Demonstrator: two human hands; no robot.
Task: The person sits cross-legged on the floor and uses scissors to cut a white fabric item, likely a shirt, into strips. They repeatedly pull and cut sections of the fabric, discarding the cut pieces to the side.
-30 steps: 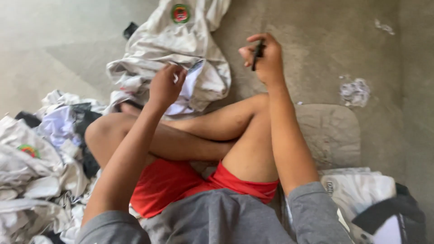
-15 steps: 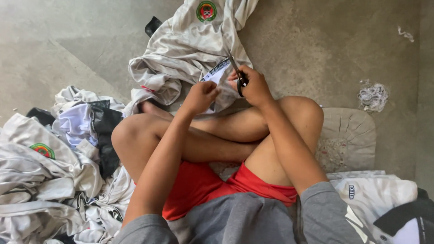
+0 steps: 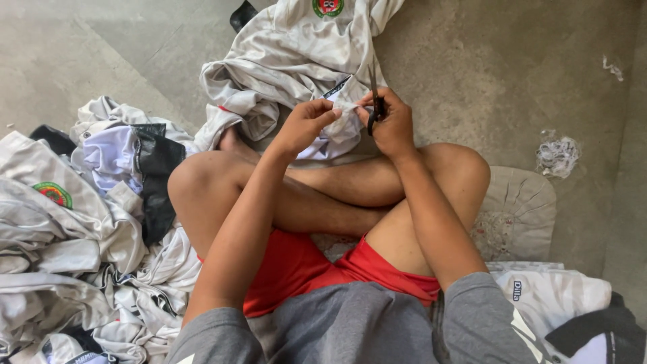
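At the far left a heap of pale shirts [image 3: 60, 229] lay on the concrete floor [image 3: 81, 61], and the person sat cross-legged beside it in red shorts [image 3: 303, 269]. Compared with half a second before, the two hands had come closer together and a little higher, so that they met over the edge of the white shirt [image 3: 290, 61] spread in front of the knees; a second before that, the right hand was lifted away to the side with the tool. I judged from this that the cutting at the shirt's edge was starting again. The left hand [image 3: 304, 125] was closed in a pinch on a fold of the shirt, near its collar part, and held it taut. Just to the right, the right hand [image 3: 391, 125] had its grip closed around the dark scissors [image 3: 375, 101]. The scissors stood almost upright in the picture, their long axis running away from the person, tips pointing up toward the shirt's body, touching the cloth. Whether the blades were apart I could not tell. Further right a flat grey cushion [image 3: 522, 209] and a small ball of threads [image 3: 557, 155] lay on the floor.
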